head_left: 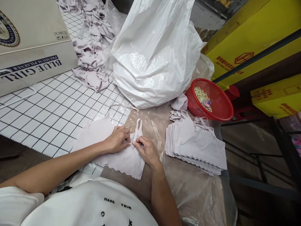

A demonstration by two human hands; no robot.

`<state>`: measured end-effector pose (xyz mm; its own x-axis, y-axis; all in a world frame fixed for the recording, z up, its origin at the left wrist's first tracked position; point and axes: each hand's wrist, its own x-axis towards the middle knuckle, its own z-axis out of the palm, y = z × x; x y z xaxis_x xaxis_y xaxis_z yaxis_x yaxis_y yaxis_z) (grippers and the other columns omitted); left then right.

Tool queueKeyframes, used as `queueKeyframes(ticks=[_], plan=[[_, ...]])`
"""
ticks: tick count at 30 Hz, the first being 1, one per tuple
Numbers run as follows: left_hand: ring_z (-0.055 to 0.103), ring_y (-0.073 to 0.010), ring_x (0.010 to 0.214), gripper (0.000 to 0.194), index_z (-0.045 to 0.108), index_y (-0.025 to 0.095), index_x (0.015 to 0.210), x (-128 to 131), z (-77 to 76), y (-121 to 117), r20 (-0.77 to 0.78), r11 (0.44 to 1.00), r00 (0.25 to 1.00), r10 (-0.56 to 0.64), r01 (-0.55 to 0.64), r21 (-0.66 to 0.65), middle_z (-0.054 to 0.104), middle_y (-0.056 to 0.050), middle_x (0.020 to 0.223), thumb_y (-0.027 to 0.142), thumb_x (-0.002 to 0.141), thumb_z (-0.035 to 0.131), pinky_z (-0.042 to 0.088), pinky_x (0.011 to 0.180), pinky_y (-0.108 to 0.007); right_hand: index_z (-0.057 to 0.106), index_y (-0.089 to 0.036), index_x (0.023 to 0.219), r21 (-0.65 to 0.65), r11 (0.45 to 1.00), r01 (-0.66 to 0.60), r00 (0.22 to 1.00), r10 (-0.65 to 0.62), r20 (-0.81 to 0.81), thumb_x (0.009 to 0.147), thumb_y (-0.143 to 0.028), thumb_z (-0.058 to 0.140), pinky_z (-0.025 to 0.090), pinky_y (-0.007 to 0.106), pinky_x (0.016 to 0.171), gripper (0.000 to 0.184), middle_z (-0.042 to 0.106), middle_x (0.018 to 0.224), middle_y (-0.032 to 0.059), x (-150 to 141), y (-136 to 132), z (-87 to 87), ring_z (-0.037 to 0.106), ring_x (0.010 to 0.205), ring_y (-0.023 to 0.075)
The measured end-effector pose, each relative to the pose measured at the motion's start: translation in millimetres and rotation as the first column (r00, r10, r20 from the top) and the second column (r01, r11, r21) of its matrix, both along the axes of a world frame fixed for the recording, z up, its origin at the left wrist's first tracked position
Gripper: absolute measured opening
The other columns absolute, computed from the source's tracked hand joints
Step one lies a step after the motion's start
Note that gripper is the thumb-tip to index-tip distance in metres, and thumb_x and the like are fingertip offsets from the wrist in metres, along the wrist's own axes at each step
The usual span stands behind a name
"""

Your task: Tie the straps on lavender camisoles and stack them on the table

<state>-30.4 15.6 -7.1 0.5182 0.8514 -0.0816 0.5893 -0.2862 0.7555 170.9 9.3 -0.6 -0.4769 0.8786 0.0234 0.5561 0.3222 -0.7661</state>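
Note:
A pale lilac bra top with scalloped edges lies spread on the table in front of me. My left hand pinches its fabric near the middle of the neckline. Close beside it, my right hand pinches the same piece just below a looped strap. The fingertips of both hands almost meet, and whatever small part lies between them is hidden. Another thin strap trails across the table above the left hand. To the right sits a neat stack of matching bra tops, straps toward the far side.
A big white plastic bag stands behind the hands. A red basket holds small pale plastic pieces. Loose lilac garments are heaped by a carton at left. Yellow boxes stand at right beyond the table edge.

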Motion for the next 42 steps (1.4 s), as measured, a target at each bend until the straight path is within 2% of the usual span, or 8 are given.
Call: queueKeyframes(ticks=[8, 15, 23, 32, 42], plan=[[0.051, -0.0230, 0.093, 0.002, 0.063, 0.018, 0.078, -0.2, -2.8, 0.6, 0.008, 1.000, 1.000, -0.001, 0.001, 0.004, 0.062, -0.004, 0.087, 0.019, 0.080, 0.062, 0.034, 0.088, -0.040, 0.052, -0.021, 0.071, 0.001, 1.000, -0.030, 0.999, 0.030, 0.022, 0.093, -0.029, 0.055, 0.039, 0.028, 0.062, 0.024, 0.055, 0.067, -0.0004, 0.0, 0.3, 1.2, 0.050, 0.063, 0.0147], [0.052, -0.0223, 0.092, 0.003, 0.062, 0.017, 0.078, 1.1, 2.5, 0.2, -0.012, 1.000, 1.000, 0.007, -0.008, -0.013, 0.061, -0.003, 0.085, 0.014, 0.078, 0.064, 0.033, 0.087, -0.039, 0.051, -0.021, 0.070, -0.008, 0.999, -0.031, 0.999, 0.031, 0.008, 0.093, -0.029, 0.056, 0.040, 0.028, 0.065, 0.024, 0.053, 0.067, -0.0008, -1.4, 0.5, 2.5, 0.050, 0.064, 0.0148], [0.052, -0.0222, 0.093, 0.003, 0.064, 0.017, 0.079, -0.4, 3.7, -0.7, 0.011, 1.000, 1.000, 0.003, -0.003, -0.013, 0.062, -0.003, 0.089, 0.014, 0.079, 0.065, 0.034, 0.088, -0.039, 0.053, -0.021, 0.073, -0.022, 0.996, 0.088, 0.995, -0.089, -0.052, 0.093, -0.030, 0.054, 0.040, 0.026, 0.059, 0.022, 0.056, 0.070, -0.0001, -0.6, -1.1, 2.8, 0.050, 0.063, 0.0136], [0.053, -0.0220, 0.092, 0.003, 0.066, 0.018, 0.079, 0.3, -1.3, -1.9, 0.034, 1.000, 0.999, 0.016, -0.016, 0.007, 0.064, -0.003, 0.088, 0.015, 0.079, 0.065, 0.034, 0.088, -0.040, 0.057, -0.021, 0.075, -0.065, 0.998, -0.026, 0.999, 0.023, -0.038, 0.091, -0.025, 0.056, 0.042, 0.025, 0.058, 0.017, 0.057, 0.070, -0.0002, 5.5, -0.1, 5.6, 0.052, 0.062, 0.0133], [0.053, -0.0219, 0.090, 0.004, 0.065, 0.018, 0.077, 1.3, -4.7, -2.5, 0.037, 1.000, 0.999, 0.019, -0.020, 0.018, 0.064, -0.003, 0.087, 0.014, 0.077, 0.065, 0.034, 0.085, -0.039, 0.057, -0.021, 0.079, 0.058, 0.992, -0.113, 0.993, 0.110, 0.040, 0.093, -0.018, 0.055, 0.042, 0.028, 0.063, 0.014, 0.059, 0.075, 0.0028, 6.6, -1.9, 3.9, 0.055, 0.069, 0.0162]])
